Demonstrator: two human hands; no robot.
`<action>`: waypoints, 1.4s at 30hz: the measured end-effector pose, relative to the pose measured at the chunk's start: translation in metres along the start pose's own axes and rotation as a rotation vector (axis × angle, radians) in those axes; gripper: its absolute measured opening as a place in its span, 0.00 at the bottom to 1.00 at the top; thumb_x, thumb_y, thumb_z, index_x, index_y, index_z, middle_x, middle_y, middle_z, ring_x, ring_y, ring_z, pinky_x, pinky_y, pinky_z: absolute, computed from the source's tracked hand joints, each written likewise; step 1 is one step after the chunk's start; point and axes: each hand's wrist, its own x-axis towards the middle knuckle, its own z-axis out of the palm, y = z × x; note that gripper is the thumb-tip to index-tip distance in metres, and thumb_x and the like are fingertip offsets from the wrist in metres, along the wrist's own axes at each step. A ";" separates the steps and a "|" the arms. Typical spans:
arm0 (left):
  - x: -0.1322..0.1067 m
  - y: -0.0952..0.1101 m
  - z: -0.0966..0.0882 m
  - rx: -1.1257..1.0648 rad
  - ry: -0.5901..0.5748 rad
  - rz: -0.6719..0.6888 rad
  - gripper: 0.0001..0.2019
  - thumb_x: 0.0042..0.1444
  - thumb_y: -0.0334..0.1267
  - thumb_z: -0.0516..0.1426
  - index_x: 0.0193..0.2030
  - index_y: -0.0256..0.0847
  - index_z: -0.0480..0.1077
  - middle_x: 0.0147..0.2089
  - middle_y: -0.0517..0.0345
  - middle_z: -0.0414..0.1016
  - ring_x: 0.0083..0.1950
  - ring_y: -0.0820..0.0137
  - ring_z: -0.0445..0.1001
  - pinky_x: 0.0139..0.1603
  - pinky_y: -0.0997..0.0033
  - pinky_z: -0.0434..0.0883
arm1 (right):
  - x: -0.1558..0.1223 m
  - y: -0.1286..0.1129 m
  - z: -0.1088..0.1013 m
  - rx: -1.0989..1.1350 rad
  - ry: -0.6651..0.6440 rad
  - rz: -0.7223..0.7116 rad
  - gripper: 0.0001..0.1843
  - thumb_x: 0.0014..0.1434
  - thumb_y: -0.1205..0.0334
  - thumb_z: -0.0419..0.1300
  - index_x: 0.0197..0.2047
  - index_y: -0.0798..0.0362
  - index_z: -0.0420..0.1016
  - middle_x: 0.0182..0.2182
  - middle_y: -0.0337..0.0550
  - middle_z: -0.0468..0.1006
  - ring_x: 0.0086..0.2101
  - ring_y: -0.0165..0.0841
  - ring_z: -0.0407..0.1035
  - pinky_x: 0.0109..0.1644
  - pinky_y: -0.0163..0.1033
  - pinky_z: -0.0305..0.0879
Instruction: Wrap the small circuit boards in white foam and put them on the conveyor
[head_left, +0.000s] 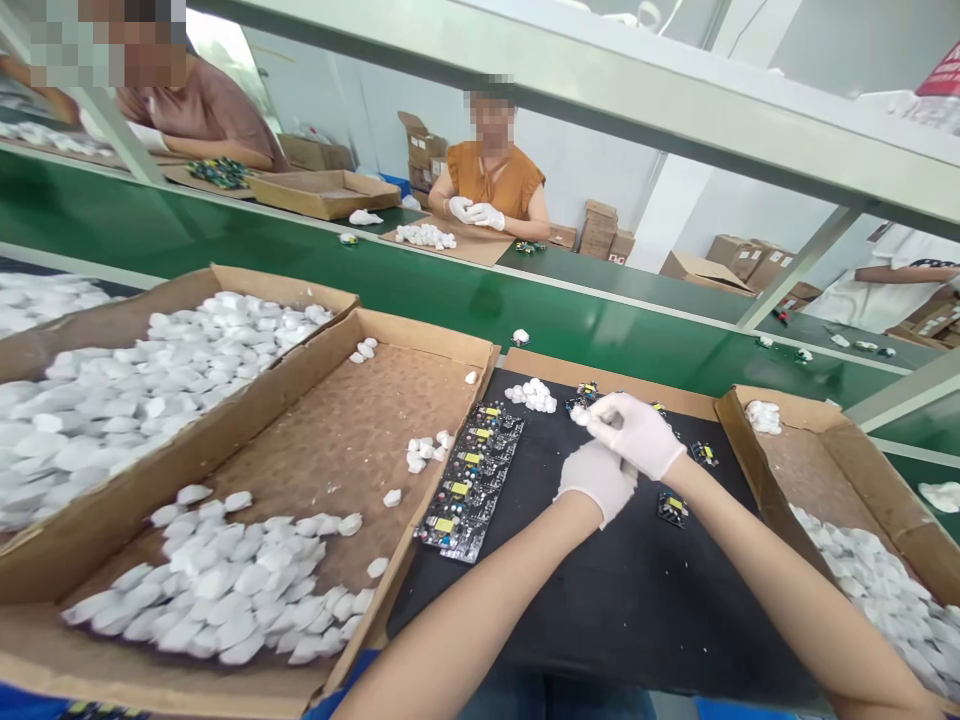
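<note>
Both my hands wear white gloves and meet over the black mat point(615, 590). My right hand point(634, 432) lies over my left hand point(596, 478), fingers curled together around a small item I cannot make out. A panel of black circuit boards point(471, 480) with yellow parts leans on the box edge to the left of my hands. Loose small boards point(673, 506) lie on the mat right beside them. A little heap of white plastic shells point(532, 395) sits at the mat's far edge.
Cardboard trays with several white shells stand at left point(225, 590), far left point(135, 390) and right point(877, 570). A green conveyor point(450, 290) runs behind the mat. Across it, a person in orange with gloved hands point(474, 212) and others work among cardboard boxes.
</note>
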 end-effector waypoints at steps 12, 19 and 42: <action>0.004 0.008 -0.014 -1.160 -0.017 -0.033 0.20 0.38 0.44 0.67 0.37 0.35 0.74 0.38 0.53 0.76 0.36 0.69 0.75 0.40 0.68 0.74 | -0.046 0.044 -0.011 0.449 0.196 -0.001 0.06 0.51 0.59 0.59 0.32 0.52 0.70 0.29 0.41 0.72 0.29 0.32 0.65 0.34 0.39 0.62; 0.006 0.002 -0.018 -0.810 0.008 -0.152 0.15 0.50 0.38 0.58 0.44 0.37 0.73 0.37 0.54 0.76 0.34 0.72 0.74 0.40 0.68 0.72 | -0.050 0.070 -0.013 1.286 0.207 0.223 0.08 0.50 0.57 0.62 0.33 0.52 0.71 0.26 0.35 0.67 0.23 0.26 0.57 0.28 0.34 0.55; -0.032 0.031 0.031 0.611 -0.321 0.669 0.15 0.57 0.37 0.53 0.51 0.41 0.66 0.48 0.51 0.73 0.52 0.60 0.67 0.57 0.56 0.59 | -0.075 0.073 -0.021 1.125 0.471 0.279 0.11 0.53 0.60 0.58 0.40 0.53 0.72 0.30 0.39 0.74 0.20 0.24 0.59 0.26 0.34 0.60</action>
